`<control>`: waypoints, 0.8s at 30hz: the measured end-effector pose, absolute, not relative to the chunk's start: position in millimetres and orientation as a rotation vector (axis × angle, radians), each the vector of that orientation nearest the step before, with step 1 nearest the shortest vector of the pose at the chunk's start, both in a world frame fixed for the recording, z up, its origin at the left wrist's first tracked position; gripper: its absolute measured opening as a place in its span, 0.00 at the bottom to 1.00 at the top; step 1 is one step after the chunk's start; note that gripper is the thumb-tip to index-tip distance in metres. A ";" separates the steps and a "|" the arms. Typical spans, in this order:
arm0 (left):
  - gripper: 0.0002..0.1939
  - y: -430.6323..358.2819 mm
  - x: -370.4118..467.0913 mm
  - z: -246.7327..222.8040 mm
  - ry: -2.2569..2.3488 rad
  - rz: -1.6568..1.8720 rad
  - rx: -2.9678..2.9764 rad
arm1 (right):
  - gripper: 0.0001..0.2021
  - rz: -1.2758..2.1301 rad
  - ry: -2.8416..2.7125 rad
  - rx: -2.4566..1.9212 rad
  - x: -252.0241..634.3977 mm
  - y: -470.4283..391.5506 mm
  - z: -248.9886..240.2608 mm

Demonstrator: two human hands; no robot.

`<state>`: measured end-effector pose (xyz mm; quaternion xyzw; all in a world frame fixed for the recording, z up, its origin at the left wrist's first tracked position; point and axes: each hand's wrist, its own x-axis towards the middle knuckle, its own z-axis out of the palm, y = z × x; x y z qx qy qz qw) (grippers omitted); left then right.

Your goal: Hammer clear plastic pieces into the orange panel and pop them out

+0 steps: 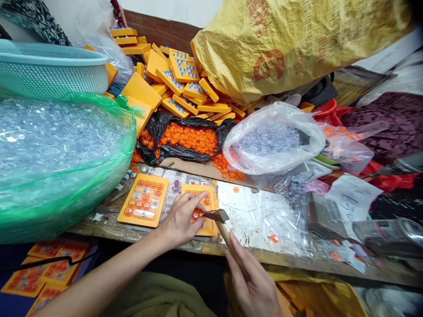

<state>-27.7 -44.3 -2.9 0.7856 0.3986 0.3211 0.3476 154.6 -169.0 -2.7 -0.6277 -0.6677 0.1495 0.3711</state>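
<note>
My right hand (253,281) is wrapped round the wooden handle of a small hammer (228,235). The hammer's metal head lies over an orange-yellow board (208,226) with orange round caps on it. On that same board my left hand (181,218) has its fingertips close together at an orange cap (196,214), beside the hammer head; what they pinch, if anything, is too small to tell. Left of my left hand lies a second yellow board (143,200), set with orange caps and clear parts.
Behind the boards sits a black bag (155,127) of orange caps, with yellow boards (181,66) piled beyond. A green bag (66,198) of clear parts fills the left, below a blue basket (53,70). A white bag (274,165) of clear parts stands right of centre.
</note>
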 end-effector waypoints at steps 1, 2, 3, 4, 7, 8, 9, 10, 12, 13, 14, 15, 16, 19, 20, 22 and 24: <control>0.31 -44.1 -27.5 -3.9 1.039 0.847 2.017 | 0.23 0.369 -1.731 -1.611 153.9 -168.7 -0.3; 0.31 -44.1 -27.4 -4.7 1.042 0.862 2.001 | 0.23 0.356 -1.734 -1.607 153.3 -168.4 2.0; 0.32 -44.4 -27.4 -5.5 1.042 0.875 1.992 | 0.24 0.339 -1.719 -1.598 152.7 -168.1 3.9; 0.32 -44.9 -27.3 -6.1 1.041 0.889 1.989 | 0.24 0.316 -1.696 -1.587 152.3 -167.8 5.4; 0.34 -46.8 -27.1 -7.1 1.037 0.925 1.981 | 0.24 0.305 -1.708 -1.577 152.9 -167.1 6.2; 0.34 -47.3 -26.9 -7.0 1.037 0.928 1.971 | 0.23 0.322 -1.737 -1.587 153.7 -166.8 5.6; 0.35 -47.6 -26.8 -6.6 1.038 0.927 1.960 | 0.23 0.344 -1.768 -1.599 154.7 -166.5 4.8; 0.35 -47.7 -26.6 -6.0 1.040 0.923 1.950 | 0.23 0.362 -1.789 -1.606 155.8 -166.3 4.2; 0.35 -47.4 -26.4 -5.1 1.037 0.917 1.944 | 0.23 0.378 -1.787 -1.604 157.3 -165.7 3.9; 0.35 -47.1 -26.3 -5.1 1.033 0.917 1.944 | 0.23 0.392 -1.788 -1.596 157.6 -165.4 4.3; 0.35 -46.7 -26.2 -5.4 1.028 0.918 1.943 | 0.24 0.409 -1.786 -1.589 157.7 -165.1 5.0; 0.35 -46.4 -26.2 -6.3 1.024 0.919 1.940 | 0.24 0.421 -1.778 -1.584 157.6 -165.0 5.9; 0.36 -46.2 -26.3 -7.5 1.023 0.917 1.932 | 0.23 0.421 -1.761 -1.582 157.4 -164.9 6.7; 0.37 -46.7 -27.8 -11.0 1.020 0.902 1.896 | 0.23 0.392 -1.737 -1.581 158.0 -165.4 7.8; 0.38 -47.0 -29.0 -10.9 1.014 0.891 1.881 | 0.24 0.396 -1.758 -1.584 158.8 -165.6 7.7; 0.41 -46.7 -32.6 -6.6 0.989 0.854 1.842 | 0.24 0.438 -1.836 -1.601 160.7 -166.1 6.8; 0.41 -42.6 -36.1 3.2 0.949 0.809 1.801 | 0.25 0.481 -1.875 -1.619 162.6 -167.2 5.1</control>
